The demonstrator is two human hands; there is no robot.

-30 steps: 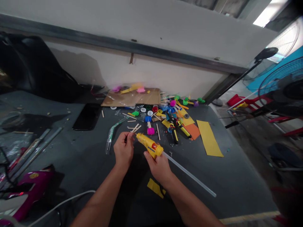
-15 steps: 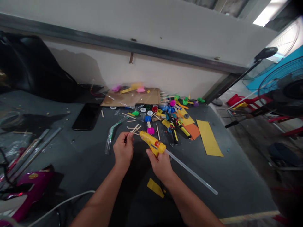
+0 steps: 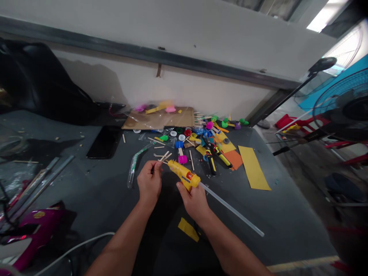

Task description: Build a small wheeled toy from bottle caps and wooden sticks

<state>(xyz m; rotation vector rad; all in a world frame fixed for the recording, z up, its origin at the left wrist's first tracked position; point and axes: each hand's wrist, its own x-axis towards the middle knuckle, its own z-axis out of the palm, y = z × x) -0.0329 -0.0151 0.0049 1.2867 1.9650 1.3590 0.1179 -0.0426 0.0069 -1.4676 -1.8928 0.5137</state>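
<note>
My right hand [image 3: 194, 199] is wrapped round the grip of a yellow hot glue gun [image 3: 184, 172]. A long clear glue stick [image 3: 232, 209] sticks out of its back end toward the lower right. My left hand [image 3: 150, 182] pinches a small wooden stick [image 3: 164, 156] between thumb and fingertips. The gun's nozzle points left and lies close to that stick; whether they touch I cannot tell. Just beyond the nozzle lie more short sticks and a pink piece [image 3: 182, 159] with a stick in it.
Pliers with yellow-black handles [image 3: 212, 159], a yellow paper strip [image 3: 254, 168] and orange paper [image 3: 233, 159] lie to the right. Cardboard [image 3: 161, 119] and bottle caps [image 3: 181, 137] are at the back. A black phone [image 3: 105, 142] and a purple device [image 3: 37, 234] are on the left.
The glue gun and my right hand have shifted slightly left, bringing the nozzle nearer the stick in my left hand. My left hand has hardly moved.
</note>
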